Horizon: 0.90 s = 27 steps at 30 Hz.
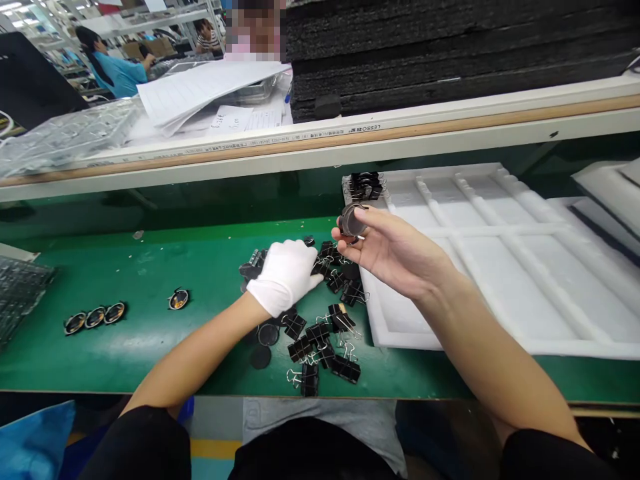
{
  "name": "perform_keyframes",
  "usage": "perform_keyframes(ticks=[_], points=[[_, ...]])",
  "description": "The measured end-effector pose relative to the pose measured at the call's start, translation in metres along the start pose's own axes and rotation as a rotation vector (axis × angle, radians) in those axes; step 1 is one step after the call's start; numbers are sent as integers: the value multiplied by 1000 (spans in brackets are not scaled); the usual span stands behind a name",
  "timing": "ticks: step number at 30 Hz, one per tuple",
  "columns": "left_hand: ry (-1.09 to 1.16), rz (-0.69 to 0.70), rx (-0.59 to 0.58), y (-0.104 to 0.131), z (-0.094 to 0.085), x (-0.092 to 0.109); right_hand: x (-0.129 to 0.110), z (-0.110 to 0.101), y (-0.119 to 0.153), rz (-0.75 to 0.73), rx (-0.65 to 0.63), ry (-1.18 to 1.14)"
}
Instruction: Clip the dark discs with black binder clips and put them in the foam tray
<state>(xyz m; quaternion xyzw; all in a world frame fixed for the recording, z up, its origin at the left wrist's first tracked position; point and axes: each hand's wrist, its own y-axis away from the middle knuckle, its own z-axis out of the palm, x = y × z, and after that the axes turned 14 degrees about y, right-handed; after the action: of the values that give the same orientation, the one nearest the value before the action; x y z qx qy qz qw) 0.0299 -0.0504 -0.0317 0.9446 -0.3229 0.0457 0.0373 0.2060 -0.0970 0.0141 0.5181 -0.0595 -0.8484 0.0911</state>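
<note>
My right hand, bare, holds up a small round dark part with a rim between thumb and fingers, above the near-left corner of a white foam tray. My left hand, in a white glove, is down among the parts on the green bench, its fingers curled and their tips hidden; what they hold, if anything, does not show. Around it lie black binder clips, several of them with silver wire handles, and black round discs. More binder clips stand packed in the tray's far-left corner.
On the left of the green bench lie several round parts with orange insides. Clear plastic trays stand at the left edge. A shelf rail crosses behind, bearing papers and black foam sheets. Other people sit beyond.
</note>
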Motion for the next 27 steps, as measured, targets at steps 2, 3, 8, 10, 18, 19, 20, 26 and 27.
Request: perform_keyframes(ticks=[2,3,8,10,18,19,20,26,27], points=[[-23,-22,-46,1,5,7,1,0,0,7,1,-9],[-19,-32,-49,2,7,9,1,0,0,6,1,-13],[102,-41,3,7,5,-5,-1,-1,0,0,-1,2],[270,-54,22,8,-2,-17,-1,-2,-1,-7,-7,20],[992,-160,-177,4,-30,-63,3,-12,-2,-168,26,417],[1061,-153,-204,4,-31,-66,4,-12,-2,-180,25,451],[1134,-131,-207,5,-30,-68,5,-13,-3,-182,14,474],[1699,61,143,1,-13,-67,12,-11,-6,-142,2,504],[1757,74,186,0,-11,-65,14,-10,-7,-131,-4,471]])
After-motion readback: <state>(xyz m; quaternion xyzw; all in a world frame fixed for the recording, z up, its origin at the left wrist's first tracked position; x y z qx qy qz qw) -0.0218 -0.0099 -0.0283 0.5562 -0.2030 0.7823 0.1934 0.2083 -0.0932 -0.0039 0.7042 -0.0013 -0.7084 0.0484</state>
